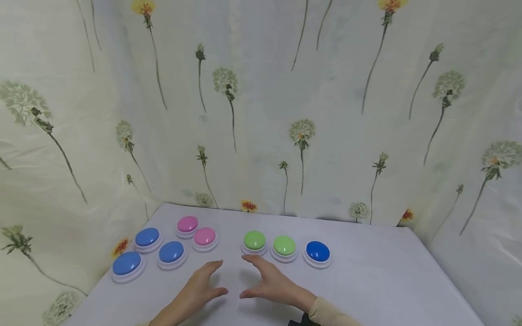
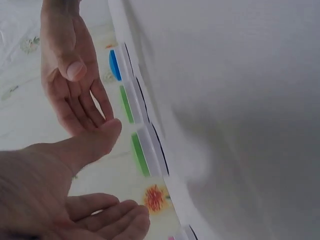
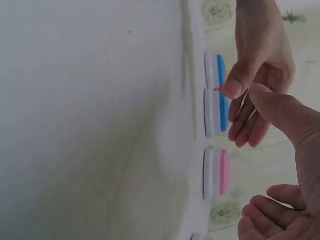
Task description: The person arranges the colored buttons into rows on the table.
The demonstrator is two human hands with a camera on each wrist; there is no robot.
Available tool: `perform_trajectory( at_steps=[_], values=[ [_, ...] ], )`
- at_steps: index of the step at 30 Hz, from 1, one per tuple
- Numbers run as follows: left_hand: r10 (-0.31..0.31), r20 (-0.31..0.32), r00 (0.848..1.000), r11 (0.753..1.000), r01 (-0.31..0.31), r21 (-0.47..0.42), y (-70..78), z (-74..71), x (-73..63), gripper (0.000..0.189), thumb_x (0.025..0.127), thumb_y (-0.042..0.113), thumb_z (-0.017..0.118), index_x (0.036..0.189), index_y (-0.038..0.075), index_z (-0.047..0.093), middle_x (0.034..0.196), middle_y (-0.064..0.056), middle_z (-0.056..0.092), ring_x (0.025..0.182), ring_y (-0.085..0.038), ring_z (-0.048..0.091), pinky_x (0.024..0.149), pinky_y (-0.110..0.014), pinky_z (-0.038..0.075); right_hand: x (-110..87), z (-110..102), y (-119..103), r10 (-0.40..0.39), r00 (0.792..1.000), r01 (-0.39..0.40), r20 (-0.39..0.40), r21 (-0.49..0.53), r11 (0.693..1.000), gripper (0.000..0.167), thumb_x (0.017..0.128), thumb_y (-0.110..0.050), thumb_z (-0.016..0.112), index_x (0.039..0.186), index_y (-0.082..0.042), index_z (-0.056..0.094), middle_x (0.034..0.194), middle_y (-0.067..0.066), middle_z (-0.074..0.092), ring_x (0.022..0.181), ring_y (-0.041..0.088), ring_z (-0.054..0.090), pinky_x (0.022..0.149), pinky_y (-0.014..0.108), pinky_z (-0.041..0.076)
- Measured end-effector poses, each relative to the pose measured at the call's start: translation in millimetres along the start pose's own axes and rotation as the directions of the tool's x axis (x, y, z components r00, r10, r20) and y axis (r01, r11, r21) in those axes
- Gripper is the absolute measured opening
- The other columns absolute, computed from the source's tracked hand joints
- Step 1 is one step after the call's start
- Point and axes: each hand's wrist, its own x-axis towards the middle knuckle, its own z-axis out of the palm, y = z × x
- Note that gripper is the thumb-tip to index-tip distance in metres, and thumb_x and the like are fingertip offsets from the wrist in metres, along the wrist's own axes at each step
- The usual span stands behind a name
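Head view — the left hand (image 1: 197,288) and right hand (image 1: 275,284) hover empty, thumbs parted from fingers, with the nearer pink button (image 1: 205,237) and leftmost green button (image 1: 254,240) beyond them on the white table (image 1: 387,276), seemingly a ready pose — any touch next calls for reaching forward.

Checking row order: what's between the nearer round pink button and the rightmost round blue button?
Head view: left round green button and right round green button, side by side.
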Motion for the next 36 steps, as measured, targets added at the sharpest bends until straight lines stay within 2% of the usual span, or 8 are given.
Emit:
perform_trajectory(
  at_steps=[2,4,9,13,18,26,32,36],
  values=[
    [-0.082,-0.041,0.996,0.996,0.084,0.028,-6.0,-8.3,-6.6,0.069,0.076,0.024,0.081,0.133,-0.004,0.052,0.133,-0.022,0.055,0.123,-0.04,0.052,0.1,-0.056,0.043,4.8,8.3,-5.3,-0.022,1.0,0.022,0.006,-0.02,1.0,0.094,0.072,-0.057,0.077,0.147,-0.014,0.04,0.147,0.002,0.046,0.134,0.024,0.045,0.107,0.046,0.042],
    [-0.159,-0.091,0.983,0.983,0.165,0.074,-12.8,-17.0,-11.0,0.068,0.077,0.023,0.08,0.133,-0.005,0.052,0.133,-0.025,0.055,0.124,-0.043,0.051,0.101,-0.057,0.043,9.6,16.5,-9.6,-0.039,0.999,0.04,0.008,-0.037,0.999,0.095,0.071,-0.059,0.076,0.146,-0.013,0.04,0.146,0.003,0.047,0.135,0.023,0.045,0.108,0.044,0.041],
    [-0.26,-0.218,0.941,0.941,0.297,0.161,-32.7,-36.8,-20.4,0.068,0.078,0.021,0.079,0.13,-0.014,0.049,0.132,-0.036,0.049,0.123,-0.051,0.047,0.101,-0.059,0.041,23.1,35.1,-17.5,-0.101,0.995,0.101,0.005,-0.075,0.992,0.094,0.071,-0.056,0.078,0.145,-0.01,0.041,0.145,0.005,0.048,0.135,0.022,0.045,0.11,0.038,0.04],
    [-0.342,-0.251,0.906,0.905,0.389,0.171,-46.9,-49.0,-24.9,0.072,0.081,0.022,0.077,0.13,-0.019,0.044,0.129,-0.04,0.047,0.121,-0.053,0.046,0.1,-0.059,0.041,35.8,47.1,-24.8,-0.095,0.995,0.097,0.029,-0.05,0.994,0.095,0.072,-0.055,0.078,0.145,-0.009,0.041,0.146,0.005,0.047,0.135,0.021,0.045,0.11,0.035,0.039],
    [-0.396,-0.257,0.881,0.886,0.44,0.143,-68.3,-60.5,-23.4,0.074,0.083,0.022,0.074,0.13,-0.023,0.039,0.126,-0.042,0.046,0.119,-0.054,0.046,0.1,-0.06,0.041,54.4,59.5,-34.8,-0.036,0.996,0.035,0.08,0.016,0.999,0.094,0.073,-0.053,0.079,0.147,-0.011,0.039,0.147,0.004,0.047,0.128,0.022,0.051,0.104,0.031,0.046],
    [-0.403,-0.214,0.89,0.904,0.424,0.063,-95.2,-67.6,-9.6,0.083,0.081,0.028,0.077,0.129,-0.026,0.037,0.131,-0.045,0.042,0.124,-0.055,0.042,0.102,-0.06,0.039,84.6,86.5,-42.8,0.027,0.995,-0.037,0.096,0.108,0.993,0.092,0.073,-0.047,0.08,0.146,-0.009,0.039,0.145,0.005,0.048,0.126,0.02,0.053,0.101,0.027,0.047],
    [-0.336,-0.24,0.911,0.939,0.343,-0.01,-105.5,-67.9,-2.8,0.076,0.078,0.019,0.079,0.13,-0.022,0.041,0.132,-0.041,0.045,0.125,-0.052,0.044,0.103,-0.061,0.038,100.5,102.0,-45.8,0.061,0.994,-0.067,0.089,0.071,0.995,0.093,0.072,-0.049,0.081,0.145,-0.008,0.041,0.145,0.006,0.049,0.13,0.016,0.05,0.105,0.029,0.044],
    [-0.344,-0.247,0.906,0.938,0.346,-0.037,-112.9,-68.0,2.7,0.08,0.077,0.026,0.081,0.131,-0.019,0.042,0.133,-0.04,0.046,0.125,-0.052,0.045,0.103,-0.06,0.039,112.4,104.8,-49.4,0.086,0.993,-0.094,0.086,0.088,0.992,0.091,0.074,-0.048,0.08,0.145,-0.008,0.042,0.147,0.006,0.047,0.133,0.017,0.047,0.107,0.03,0.042]
  ],
)
